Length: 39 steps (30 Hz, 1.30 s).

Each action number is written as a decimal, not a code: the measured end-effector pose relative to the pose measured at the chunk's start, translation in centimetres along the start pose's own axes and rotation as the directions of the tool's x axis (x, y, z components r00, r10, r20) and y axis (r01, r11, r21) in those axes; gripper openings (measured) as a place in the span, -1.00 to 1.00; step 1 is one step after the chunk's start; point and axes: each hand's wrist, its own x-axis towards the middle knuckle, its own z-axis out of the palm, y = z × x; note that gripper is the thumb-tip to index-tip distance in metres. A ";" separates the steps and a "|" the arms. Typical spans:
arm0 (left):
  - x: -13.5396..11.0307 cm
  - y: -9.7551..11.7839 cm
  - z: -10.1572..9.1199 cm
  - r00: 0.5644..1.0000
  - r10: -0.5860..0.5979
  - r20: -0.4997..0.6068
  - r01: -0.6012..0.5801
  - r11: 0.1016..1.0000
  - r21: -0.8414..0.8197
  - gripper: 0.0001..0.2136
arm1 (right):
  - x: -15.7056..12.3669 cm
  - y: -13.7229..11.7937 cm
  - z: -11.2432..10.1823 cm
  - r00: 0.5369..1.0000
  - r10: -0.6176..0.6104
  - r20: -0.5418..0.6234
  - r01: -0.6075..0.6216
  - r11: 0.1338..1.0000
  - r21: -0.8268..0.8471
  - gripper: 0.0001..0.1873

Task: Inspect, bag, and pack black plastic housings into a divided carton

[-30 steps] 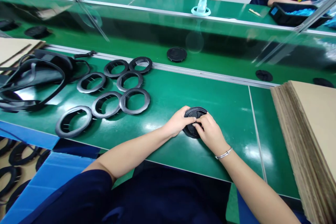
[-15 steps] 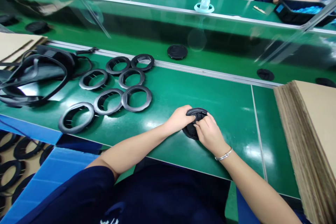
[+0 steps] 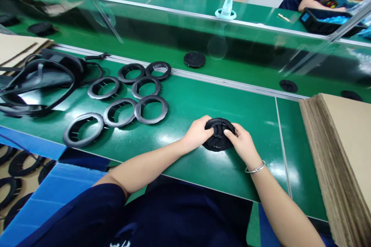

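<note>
Between my two hands is a round black plastic part (image 3: 219, 139) with a raised rim and ribbed shapes inside. My left hand (image 3: 199, 134) grips its left edge, thumb over the rim. On the opposite side my right hand (image 3: 242, 142), with a silver bangle at the wrist, holds the right edge with its thumb on the inner face. The fingers under the part are hidden. To the left, several black rings (image 3: 151, 109) lie on the green tabletop (image 3: 197, 94), some touching each other.
A stack of cardboard sheets (image 3: 327, 162) stands at the right, a black bag (image 3: 58, 73) at the left. Round black discs (image 3: 194, 59) lie on the green strip beyond the metal rail. Behind the clear panel are a fan (image 3: 227, 7), a black bin (image 3: 315, 21) and another person's arm (image 3: 311, 4).
My right hand has moved from the middle of the round part to its right edge, uncovering more of the inner face. My left hand keeps its hold. The view has shifted slightly.
</note>
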 end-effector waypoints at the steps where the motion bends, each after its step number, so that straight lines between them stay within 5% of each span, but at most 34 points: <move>1: -0.4 0.1 0.1 1.000 0.020 -0.008 -0.020 1.000 0.002 -0.88 | 0.1 0.0 0.0 0.996 0.072 0.061 -0.075 0.996 0.057 -0.48; 6: -1.3 -0.1 0.2 0.997 0.082 0.004 -0.082 0.996 -0.025 -0.84 | 0.3 -0.3 0.1 0.992 0.123 0.009 -0.124 0.991 0.043 -0.52; 11: -0.3 -0.4 0.0 0.998 0.064 0.025 -0.061 0.992 -0.107 -0.78 | 0.5 -0.7 -0.1 0.992 0.054 0.113 -0.067 0.991 0.113 -0.36; 16: 0.5 -1.2 0.3 0.995 0.102 0.009 -0.099 0.979 -0.175 -0.71 | -0.1 -0.9 0.2 0.989 0.138 0.061 -0.140 0.990 0.032 -0.36; 20: 1.5 -1.8 -0.5 0.995 0.087 -0.046 -0.097 0.949 -0.299 -0.73 | 0.4 -0.8 -0.7 0.919 0.145 0.367 -0.276 0.900 0.337 -0.28; 22: 1.9 -1.8 -1.1 0.987 0.095 -0.129 -0.136 0.922 -0.361 -0.73 | 2.7 -0.9 -2.0 0.893 0.144 0.427 -0.306 0.889 0.341 -0.30; 25: 1.8 -1.6 -1.6 0.964 0.144 -0.226 -0.220 0.905 -0.363 -0.68 | 9.3 -1.9 -4.6 0.999 0.018 0.044 -0.022 0.996 0.085 -0.43; 27: 1.5 -1.5 -1.4 0.969 0.191 -0.158 -0.230 0.930 -0.287 -0.72 | 14.7 -2.9 -5.8 0.975 -0.142 -0.168 0.111 0.977 -0.184 -0.49; 30: 1.1 -1.5 -1.1 0.977 0.212 -0.022 -0.213 0.963 -0.168 -0.76 | 21.6 -3.4 -5.7 0.954 -0.261 -0.146 0.158 0.854 -0.495 -0.54; 32: 1.2 -1.6 -1.3 0.980 0.197 -0.004 -0.196 0.973 -0.125 -0.76 | 24.5 -2.7 -5.5 0.960 -0.262 -0.100 0.167 0.820 -0.547 -0.61; 35: 1.5 -1.6 -1.8 0.984 0.176 -0.015 -0.177 0.977 -0.116 -0.75 | 25.7 -0.5 -8.0 0.949 -0.265 -0.169 0.112 0.789 -0.604 -0.71; 39: 1.5 -1.3 -2.0 0.982 0.190 0.010 -0.188 0.977 -0.104 -0.79 | 22.7 3.0 -15.9 0.871 -0.281 -0.404 -0.056 0.759 -0.648 -0.65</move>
